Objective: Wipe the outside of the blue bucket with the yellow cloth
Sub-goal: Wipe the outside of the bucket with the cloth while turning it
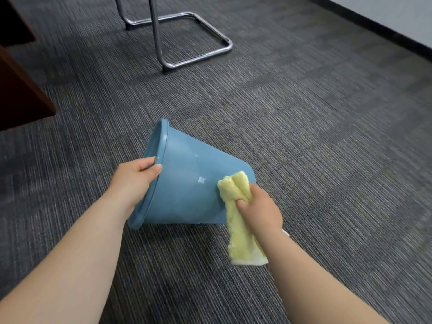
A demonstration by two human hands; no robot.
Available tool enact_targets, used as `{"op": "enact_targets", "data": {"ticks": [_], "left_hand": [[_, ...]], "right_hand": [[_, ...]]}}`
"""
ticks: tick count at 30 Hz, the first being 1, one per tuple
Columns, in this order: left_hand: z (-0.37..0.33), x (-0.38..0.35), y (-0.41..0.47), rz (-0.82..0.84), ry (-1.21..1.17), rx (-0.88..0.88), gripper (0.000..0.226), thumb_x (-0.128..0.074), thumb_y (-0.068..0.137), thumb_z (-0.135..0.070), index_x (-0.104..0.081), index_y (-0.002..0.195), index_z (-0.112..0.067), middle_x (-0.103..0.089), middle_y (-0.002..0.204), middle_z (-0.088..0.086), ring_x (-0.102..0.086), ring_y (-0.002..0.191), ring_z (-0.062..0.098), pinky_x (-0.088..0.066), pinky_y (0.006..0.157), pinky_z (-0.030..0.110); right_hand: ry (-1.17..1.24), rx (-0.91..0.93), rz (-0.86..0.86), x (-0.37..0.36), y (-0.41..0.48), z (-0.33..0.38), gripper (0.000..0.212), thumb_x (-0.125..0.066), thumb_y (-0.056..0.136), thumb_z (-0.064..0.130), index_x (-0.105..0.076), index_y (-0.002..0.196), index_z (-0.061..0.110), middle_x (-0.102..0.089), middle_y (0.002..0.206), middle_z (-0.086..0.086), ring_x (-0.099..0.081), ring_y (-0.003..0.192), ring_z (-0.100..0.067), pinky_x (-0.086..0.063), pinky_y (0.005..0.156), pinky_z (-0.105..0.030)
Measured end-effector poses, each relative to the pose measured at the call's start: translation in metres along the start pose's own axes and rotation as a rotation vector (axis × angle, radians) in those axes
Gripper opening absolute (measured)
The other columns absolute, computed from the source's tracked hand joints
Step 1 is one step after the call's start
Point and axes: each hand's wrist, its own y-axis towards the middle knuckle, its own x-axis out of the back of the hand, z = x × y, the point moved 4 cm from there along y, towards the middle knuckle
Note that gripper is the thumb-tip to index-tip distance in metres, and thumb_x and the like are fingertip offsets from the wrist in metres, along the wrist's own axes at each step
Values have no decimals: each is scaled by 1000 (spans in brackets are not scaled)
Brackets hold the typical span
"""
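The blue bucket (187, 183) lies tipped on the carpet (304, 113), its rim held in the curled left grip (133, 181) and its base end just ahead of the right grip (259, 206), which is closed around the bunched yellow cloth (238, 220) touching the wall. To wipe well, I think the cloth should press flatter (not only its tip) and travel toward the left grip, while that grip turns the rim slowly.
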Motion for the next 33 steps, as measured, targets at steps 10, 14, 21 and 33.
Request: {"op": "enact_targets", "data": {"ticks": [10, 14, 21, 33], "left_hand": [[5, 3, 3, -11, -16, 10, 25, -51, 85, -13, -59, 95, -34, -62, 82, -10, -56, 76, 7, -40, 74, 26], [5, 3, 4, -26, -30, 20, 25, -51, 85, -13, -58, 100, -33, -62, 83, -9, -56, 76, 7, -41, 76, 27], [6, 3, 4, 7, -7, 25, 27, -51, 85, -15, -58, 103, -34, -62, 85, -10, -56, 79, 5, -40, 72, 24], [6, 3, 5, -32, -3, 28, 27, -51, 86, -15, -59, 108, -27, -62, 87, -7, -55, 75, 4, -40, 69, 23]], "right_hand": [[27, -95, -17, 4, 4, -20, 31, -46, 82, 22, -49, 112, 19, -59, 109, -6, -53, 85, -25, -35, 66, -29], [39, -102, -10, 4, 7, -23, 26, -46, 82, 21, -49, 108, 20, -59, 106, -5, -52, 83, -24, -35, 66, -30], [89, -224, -33, 7, 8, -43, 20, -44, 85, 19, -50, 103, 15, -59, 102, -7, -50, 83, -24, -37, 70, -32], [126, -217, -52, 10, 10, -47, 19, -45, 84, 18, -51, 102, 17, -55, 89, -2, -51, 80, -23, -37, 68, -31]]}}
